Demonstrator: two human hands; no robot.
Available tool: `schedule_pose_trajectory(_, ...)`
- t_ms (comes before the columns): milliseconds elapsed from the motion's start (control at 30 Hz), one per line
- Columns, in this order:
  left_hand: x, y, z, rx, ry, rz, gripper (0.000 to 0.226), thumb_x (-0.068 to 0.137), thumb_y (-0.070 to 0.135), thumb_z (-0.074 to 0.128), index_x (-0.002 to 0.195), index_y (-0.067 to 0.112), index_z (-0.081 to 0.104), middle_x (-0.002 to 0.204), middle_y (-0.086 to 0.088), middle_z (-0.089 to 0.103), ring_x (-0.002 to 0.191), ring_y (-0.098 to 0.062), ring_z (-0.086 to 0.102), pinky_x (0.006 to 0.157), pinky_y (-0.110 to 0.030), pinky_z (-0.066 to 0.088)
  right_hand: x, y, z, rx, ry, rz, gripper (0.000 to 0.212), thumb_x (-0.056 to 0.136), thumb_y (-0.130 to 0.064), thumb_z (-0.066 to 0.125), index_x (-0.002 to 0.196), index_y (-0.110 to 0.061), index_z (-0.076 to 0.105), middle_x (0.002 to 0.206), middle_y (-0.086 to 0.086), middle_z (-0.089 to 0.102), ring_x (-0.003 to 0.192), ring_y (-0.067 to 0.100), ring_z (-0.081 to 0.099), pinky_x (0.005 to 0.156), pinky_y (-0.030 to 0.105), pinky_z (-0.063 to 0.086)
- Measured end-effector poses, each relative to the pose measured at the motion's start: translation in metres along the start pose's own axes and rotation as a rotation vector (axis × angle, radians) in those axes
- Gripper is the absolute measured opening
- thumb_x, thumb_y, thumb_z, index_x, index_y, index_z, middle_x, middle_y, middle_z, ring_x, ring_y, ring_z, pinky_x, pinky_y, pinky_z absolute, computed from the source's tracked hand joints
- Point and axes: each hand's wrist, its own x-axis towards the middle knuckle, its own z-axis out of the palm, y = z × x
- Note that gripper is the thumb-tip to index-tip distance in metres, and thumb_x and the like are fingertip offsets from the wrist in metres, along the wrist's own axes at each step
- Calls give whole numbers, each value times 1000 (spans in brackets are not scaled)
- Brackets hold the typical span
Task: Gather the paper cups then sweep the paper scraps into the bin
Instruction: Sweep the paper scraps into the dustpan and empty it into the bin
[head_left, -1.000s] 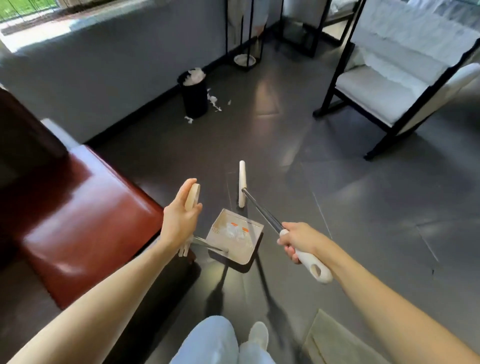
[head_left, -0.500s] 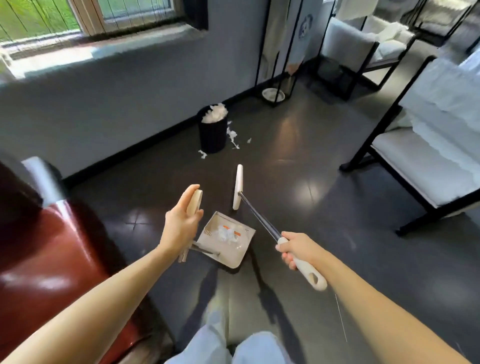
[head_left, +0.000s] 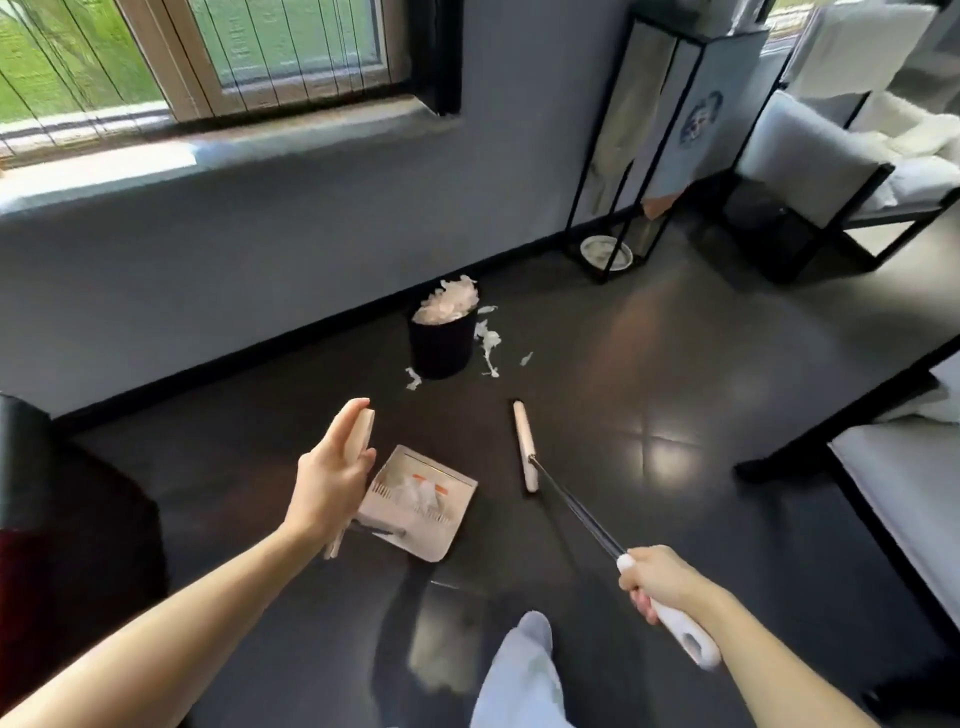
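White paper scraps (head_left: 415, 493) lie in the beige plastic dustpan (head_left: 452, 540), now carried nearer the overfull round black bin (head_left: 441, 348), so tipping looks close. The grip of the left hand (head_left: 327, 483) seems clamped round the dustpan handle; that of the right hand (head_left: 660, 582) is closed on the long white-handled broom (head_left: 524, 447).

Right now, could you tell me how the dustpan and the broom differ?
The dustpan is held by the left hand at its beige handle; the broom is held by the right hand at its white grip. The dustpan carries paper scraps; the broom's head is bare. Both are pale and are short of the bin.
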Motion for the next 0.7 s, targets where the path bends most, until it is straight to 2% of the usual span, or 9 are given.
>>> schedule_pose_trajectory(100, 43, 26, 41, 1, 51, -25, 63, 90, 6, 59, 120, 60, 47, 88, 2, 62, 64, -14, 58, 60, -32, 52, 53, -41, -77, -78, -41, -47, 27, 83, 1, 49, 71, -20, 36, 50, 2, 40, 42, 13, 35, 41, 20, 28)
schedule_pose_trajectory(133, 58, 34, 55, 14, 59, -34, 63, 90, 6, 59, 121, 60, 46, 87, 2, 62, 63, -13, 58, 58, -30, 51, 70, -59, -96, -85, -55, -57, 12, 85, -1, 49, 78, -9, 55, 50, 1, 42, 42, 12, 37, 41, 20, 29)
schedule_pose_trajectory(167, 70, 41, 68, 16, 70, -42, 62, 90, 6, 58, 123, 58, 46, 89, 2, 62, 64, -12, 58, 57, -29, 50, 87, -76, -110, -98, -68, -44, 26, 87, -4, 49, 113, -2, 45, 52, 2, 44, 43, 12, 39, 41, 20, 31)
schedule_pose_trajectory(200, 81, 48, 80, 6, 83, -51, 62, 91, 6, 58, 126, 55, 46, 93, 1, 61, 66, -13, 58, 59, -28, 50, 102, -93, -122, -138, -73, -26, 22, 90, -8, 47, 107, -16, 57, 55, 3, 46, 45, 12, 41, 42, 20, 33)
schedule_pose_trajectory(267, 104, 58, 101, -13, 110, -77, 60, 91, 5, 59, 131, 49, 47, 101, -1, 61, 73, -15, 58, 66, -29, 51, 134, -124, -138, -137, -80, 13, 29, 92, -12, 45, 114, -31, 51, 59, 4, 43, 45, 12, 39, 43, 21, 32)
schedule_pose_trajectory(367, 144, 71, 130, -16, 138, -101, 60, 90, 5, 59, 130, 48, 47, 101, -1, 64, 69, -13, 59, 62, -27, 50, 184, -180, -163, -94, -87, -16, 24, 92, -13, 53, 116, -14, 55, 50, 3, 38, 39, 12, 33, 41, 20, 28)
schedule_pose_trajectory(433, 173, 80, 149, -39, 123, -130, 60, 91, 4, 59, 131, 48, 48, 100, -3, 63, 63, -10, 57, 55, -23, 49, 214, -213, -173, -43, -110, 0, 34, 92, -13, 59, 125, -15, 52, 52, 2, 39, 41, 11, 33, 41, 18, 28)
schedule_pose_trajectory(533, 211, 98, 178, -18, 109, -158, 60, 91, 3, 58, 131, 47, 48, 94, -3, 63, 56, -9, 56, 48, -21, 48, 255, -249, -190, -48, -121, -17, 62, 91, -9, 61, 145, -23, 35, 63, 6, 43, 46, 10, 36, 40, 18, 31)
schedule_pose_trajectory(700, 252, 132, 226, -65, 150, -214, 60, 92, 3, 57, 135, 44, 47, 91, 2, 60, 54, -4, 58, 49, -15, 45, 299, -306, -234, -199, -127, -47, 67, 93, -7, 58, 150, -23, 28, 67, 8, 48, 47, 11, 39, 41, 20, 36)
